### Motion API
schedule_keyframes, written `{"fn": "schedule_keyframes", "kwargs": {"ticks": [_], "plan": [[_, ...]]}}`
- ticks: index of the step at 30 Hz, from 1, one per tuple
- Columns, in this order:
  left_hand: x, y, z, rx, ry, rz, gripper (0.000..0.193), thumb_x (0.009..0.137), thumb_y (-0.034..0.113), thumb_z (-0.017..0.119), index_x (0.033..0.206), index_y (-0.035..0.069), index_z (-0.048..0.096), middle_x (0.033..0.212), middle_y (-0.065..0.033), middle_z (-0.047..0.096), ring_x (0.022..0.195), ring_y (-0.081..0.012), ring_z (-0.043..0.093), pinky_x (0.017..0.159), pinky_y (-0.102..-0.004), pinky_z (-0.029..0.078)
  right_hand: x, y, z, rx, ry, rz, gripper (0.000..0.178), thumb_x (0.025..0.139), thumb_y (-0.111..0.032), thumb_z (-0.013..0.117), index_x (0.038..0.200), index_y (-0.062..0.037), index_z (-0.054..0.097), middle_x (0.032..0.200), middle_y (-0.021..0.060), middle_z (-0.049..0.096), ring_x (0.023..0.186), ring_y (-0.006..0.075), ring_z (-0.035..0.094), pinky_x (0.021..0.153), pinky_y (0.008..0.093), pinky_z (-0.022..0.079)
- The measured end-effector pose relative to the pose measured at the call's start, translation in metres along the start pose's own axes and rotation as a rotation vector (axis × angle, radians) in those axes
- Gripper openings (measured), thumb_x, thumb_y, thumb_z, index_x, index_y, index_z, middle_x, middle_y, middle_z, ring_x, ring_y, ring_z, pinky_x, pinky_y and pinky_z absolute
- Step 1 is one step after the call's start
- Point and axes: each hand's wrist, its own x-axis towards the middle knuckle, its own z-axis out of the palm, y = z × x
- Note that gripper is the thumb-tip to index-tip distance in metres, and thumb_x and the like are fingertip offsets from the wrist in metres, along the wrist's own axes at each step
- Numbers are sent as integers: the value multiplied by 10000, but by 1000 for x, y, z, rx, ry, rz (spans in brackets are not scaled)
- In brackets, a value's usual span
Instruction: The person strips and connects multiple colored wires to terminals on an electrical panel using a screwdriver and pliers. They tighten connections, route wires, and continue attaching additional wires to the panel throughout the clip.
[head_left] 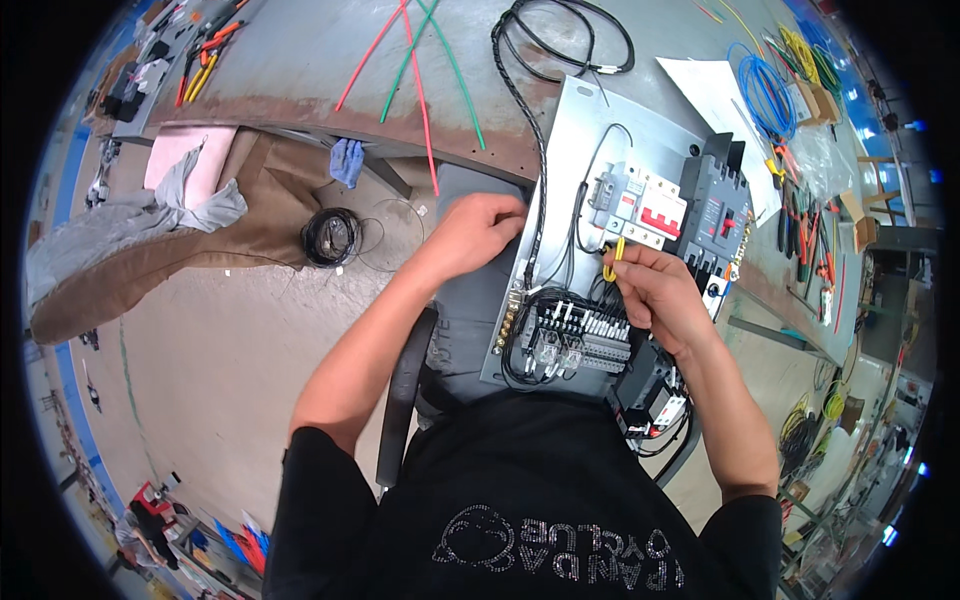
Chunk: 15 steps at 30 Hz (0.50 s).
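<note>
A grey metal mounting plate with electrical parts leans from the bench toward my lap. My left hand is closed at its left edge, fingertips partly hidden there. Between the thumb and fingers of my right hand is a short looped yellow wire, just below a white circuit breaker with red levers. Beside that breaker stands a larger dark grey breaker. Black wires run down to a row of terminal blocks and relays. A black wrapped cable follows the plate's left edge.
Red and green wires lie across the metal bench. Pliers are at its far left, and more hand tools at the right near a blue wire coil. Another person's brown-trousered leg extends in at the left, near a black wire coil.
</note>
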Motion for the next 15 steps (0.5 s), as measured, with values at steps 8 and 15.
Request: {"fn": "schedule_keyframes", "kwargs": {"ticks": [8,15], "plan": [[59,4,-13,22,-582,114,362,993,132,709,1335,19,741,1271,-165,794,1176,-221,718,1062,-386,543,0,0,-1,22,12,23,204,1068,-106,673,1201,36,734,776,-8,585,501,70,453,465,246,315],[67,-13,20,81,-545,198,623,965,243,807,1533,74,613,1514,-224,652,1354,-283,631,1188,-433,471,1,0,-1,41,21,42,206,1086,-141,663,1211,14,719,763,-8,580,478,66,439,440,234,313]]}}
